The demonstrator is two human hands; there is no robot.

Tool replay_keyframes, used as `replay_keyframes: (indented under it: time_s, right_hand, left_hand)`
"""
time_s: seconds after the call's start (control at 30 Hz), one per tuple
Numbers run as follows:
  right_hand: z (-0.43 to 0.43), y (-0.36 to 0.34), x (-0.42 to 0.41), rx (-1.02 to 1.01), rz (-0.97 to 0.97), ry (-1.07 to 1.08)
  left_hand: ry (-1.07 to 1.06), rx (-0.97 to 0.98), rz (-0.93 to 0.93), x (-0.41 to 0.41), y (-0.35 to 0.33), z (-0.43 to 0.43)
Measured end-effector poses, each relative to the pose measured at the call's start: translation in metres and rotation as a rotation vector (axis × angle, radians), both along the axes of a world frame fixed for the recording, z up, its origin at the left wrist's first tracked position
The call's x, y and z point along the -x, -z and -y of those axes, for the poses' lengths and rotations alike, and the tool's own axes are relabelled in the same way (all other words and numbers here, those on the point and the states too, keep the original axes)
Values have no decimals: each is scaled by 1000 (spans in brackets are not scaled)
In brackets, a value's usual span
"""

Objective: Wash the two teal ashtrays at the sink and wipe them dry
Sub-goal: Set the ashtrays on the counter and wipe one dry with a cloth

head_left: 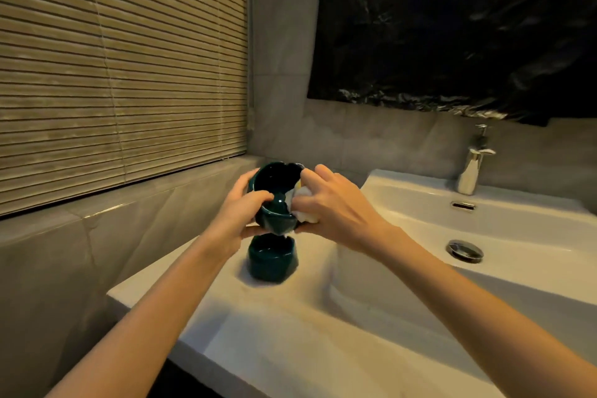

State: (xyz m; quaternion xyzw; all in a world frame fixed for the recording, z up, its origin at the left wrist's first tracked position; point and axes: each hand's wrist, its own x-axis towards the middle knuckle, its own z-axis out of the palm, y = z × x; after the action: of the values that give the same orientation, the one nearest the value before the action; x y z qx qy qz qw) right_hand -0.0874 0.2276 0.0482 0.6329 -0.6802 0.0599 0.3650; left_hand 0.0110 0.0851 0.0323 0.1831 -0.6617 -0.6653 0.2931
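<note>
My left hand (243, 211) grips a teal ashtray (274, 184) by its rim, tilted with the opening toward me, held above the counter. My right hand (332, 203) holds a white cloth (303, 203) with a bit of yellow, pressed against the ashtray's right side. A second teal ashtray (273, 257) stands upright on the white counter directly below the held one.
The white sink basin (484, 229) lies to the right with a chrome drain (464, 250) and a chrome faucet (472, 168) at the back. A grey tiled ledge (129, 203) and slatted blinds are on the left. A black plastic sheet (452, 26) covers the wall above.
</note>
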Motion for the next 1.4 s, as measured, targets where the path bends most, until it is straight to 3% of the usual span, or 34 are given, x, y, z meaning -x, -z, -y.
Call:
replay_keyframes:
  time_s: [0.2, 0.33, 0.47, 0.6, 0.67, 0.77, 0.83, 0.93, 1.0, 1.13, 1.2, 1.3, 1.4]
  right_hand:
    - [-65, -25, 32, 85, 1, 113]
    - [-120, -28, 64, 99, 269, 212]
    - [-173, -30, 90, 301, 514, 233]
    - [-203, -24, 101, 450, 342, 342]
    - [-207, -12, 102, 397, 252, 402]
    - [-206, 10, 106, 160, 230, 537]
    - [-201, 19, 107, 43, 393, 614]
    - [-197, 31, 109, 33, 583, 601]
    - [-204, 40, 118, -16, 482, 604]
    - [-226, 43, 139, -207, 60, 633]
    - [-227, 43, 142, -225, 0, 699]
    - [-204, 50, 132, -136, 248, 697]
    - [-179, 51, 122, 11, 732, 609]
  left_hand:
    - [44, 13, -16, 69, -38, -49]
    - [104, 82, -1, 111, -46, -85]
    - [145, 162, 5, 155, -41, -118]
    - [174, 203, 23, 193, -27, -151]
    - [174, 182, 21, 207, -20, -169]
    - [166, 185, 5, 221, -10, -194]
    - [155, 270, -15, 225, -2, -205]
    - [154, 397, -29, 227, 5, -211]
    - [176, 430, -26, 229, 9, -210]
    - [203, 490, 34, 232, 16, -206]
    - [206, 471, 22, 234, 19, -205]
    - [175, 448, 10, 236, 19, -203]
    - [153, 453, -14, 234, 20, -199]
